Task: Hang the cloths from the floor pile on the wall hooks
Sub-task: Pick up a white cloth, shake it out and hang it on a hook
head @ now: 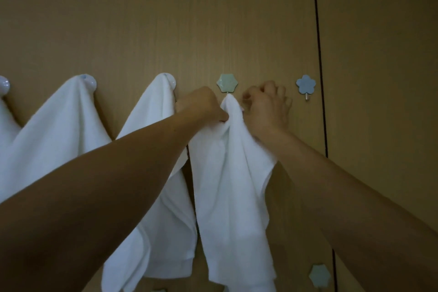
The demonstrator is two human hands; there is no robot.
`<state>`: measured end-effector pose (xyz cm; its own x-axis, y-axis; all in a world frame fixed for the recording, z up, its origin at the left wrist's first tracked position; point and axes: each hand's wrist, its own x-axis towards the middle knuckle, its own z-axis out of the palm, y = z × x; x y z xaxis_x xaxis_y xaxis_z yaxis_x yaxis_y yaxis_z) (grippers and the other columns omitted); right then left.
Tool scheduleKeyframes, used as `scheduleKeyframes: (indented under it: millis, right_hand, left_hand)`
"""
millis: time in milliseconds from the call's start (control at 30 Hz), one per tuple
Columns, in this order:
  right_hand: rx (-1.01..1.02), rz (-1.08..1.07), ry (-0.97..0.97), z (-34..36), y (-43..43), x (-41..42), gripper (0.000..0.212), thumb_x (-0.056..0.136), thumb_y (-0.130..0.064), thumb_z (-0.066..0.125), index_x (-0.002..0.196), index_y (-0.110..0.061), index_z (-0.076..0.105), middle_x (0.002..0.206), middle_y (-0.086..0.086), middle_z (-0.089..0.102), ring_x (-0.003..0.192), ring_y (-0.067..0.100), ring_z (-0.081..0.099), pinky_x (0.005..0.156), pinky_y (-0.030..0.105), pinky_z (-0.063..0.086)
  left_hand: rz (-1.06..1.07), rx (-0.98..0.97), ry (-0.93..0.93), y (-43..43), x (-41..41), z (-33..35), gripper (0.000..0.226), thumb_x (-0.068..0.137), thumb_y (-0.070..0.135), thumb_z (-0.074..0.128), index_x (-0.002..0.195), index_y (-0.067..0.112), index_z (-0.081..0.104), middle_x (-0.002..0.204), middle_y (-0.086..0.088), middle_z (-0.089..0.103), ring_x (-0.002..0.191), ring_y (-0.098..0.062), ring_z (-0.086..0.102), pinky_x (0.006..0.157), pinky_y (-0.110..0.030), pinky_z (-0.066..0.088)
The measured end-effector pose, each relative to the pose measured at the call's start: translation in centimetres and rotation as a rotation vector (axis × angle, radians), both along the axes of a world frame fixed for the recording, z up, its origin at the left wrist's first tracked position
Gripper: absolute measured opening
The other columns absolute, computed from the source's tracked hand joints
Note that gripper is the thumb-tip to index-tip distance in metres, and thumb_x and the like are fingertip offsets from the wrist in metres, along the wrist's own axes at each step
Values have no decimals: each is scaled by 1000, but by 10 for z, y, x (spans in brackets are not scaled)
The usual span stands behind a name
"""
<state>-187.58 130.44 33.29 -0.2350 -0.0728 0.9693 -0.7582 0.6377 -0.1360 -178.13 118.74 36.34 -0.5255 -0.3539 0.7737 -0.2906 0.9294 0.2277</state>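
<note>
A white cloth [233,185] hangs down the wooden wall with its bunched top right under the green flower hook [227,83]. My left hand [201,104] grips the cloth's top from the left. My right hand [267,106], fingers curled, pinches the same bunch from the right. Two more white cloths hang to the left: one [59,123] on a round hook, another [161,197] on the round hook beside it. The floor pile is out of view.
A blue flower hook [305,84] to the right is bare. Another green flower hook [319,275] sits lower right. A white round hook [4,85] shows at the left edge with cloth below it. A dark vertical panel seam [320,59] runs down the wall.
</note>
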Motion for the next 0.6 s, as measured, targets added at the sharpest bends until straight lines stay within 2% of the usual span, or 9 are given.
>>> scheduleKeyframes:
  millis: [67,100,167,300,333,400,467,533,600]
  right_hand:
    - [81,104,74,-7,-2,0,16,91,-19,53,95,-18,68,95,4,56,94,26,52,75,32,36]
    - [109,170,60,-10,-4,0,20,93,-17,48,91,-13,68,88,6,57,88,26,55,71,33,39]
    - [117,296,-29,-15,-4,2,27,96,-17,43,95,-9,68,89,8,59,85,24,55,70,33,41]
    - [144,402,-98,-18,-1,3,22,94,-27,46,84,-11,58,86,6,55,79,19,49,64,31,33]
    - [161,412,-117,-16,-1,3,18,93,-27,48,87,-13,58,88,7,56,78,19,50,64,30,35]
    - [167,431,-158,-11,-1,5,25,89,-22,53,107,-9,64,100,8,63,86,21,57,72,34,45]
    - [139,441,-211,-7,1,7,33,85,-16,55,116,-10,65,108,7,67,93,23,61,81,37,50]
    - [119,469,-271,-6,4,9,36,82,-12,55,117,-13,64,111,5,67,95,22,61,81,34,50]
    - [102,492,-340,-6,6,11,38,80,-7,55,117,-13,63,112,6,66,97,23,60,83,35,50]
  left_hand:
    - [243,-416,110,2,-3,0,45,72,40,68,105,16,49,98,-5,52,90,-24,51,70,-34,36]
    - [307,-580,124,4,-6,-1,42,75,35,64,110,16,50,105,-8,50,97,-27,48,74,-37,32]
    - [317,-752,77,4,-9,-6,26,84,24,54,108,15,57,105,-8,54,97,-27,47,74,-36,27]
    - [129,-713,-23,-8,-13,-23,21,92,12,39,96,6,59,97,-13,58,89,-25,48,72,-34,33]
    - [49,-688,3,-7,-12,-30,23,94,14,38,94,4,59,94,-15,58,85,-24,45,72,-34,33]
    - [-106,-518,95,-3,-11,-41,31,97,25,39,92,3,60,88,-15,55,78,-21,40,70,-33,30]
    - [-170,-295,55,2,-10,-44,34,93,39,45,94,8,57,88,-9,49,76,-20,43,70,-32,32]
    - [-46,-289,-70,11,-8,-41,31,84,45,57,90,16,50,88,-4,49,80,-20,47,71,-32,34]
    - [122,-366,-106,20,-5,-38,23,82,38,59,88,19,46,86,-1,50,94,-23,47,77,-34,29]
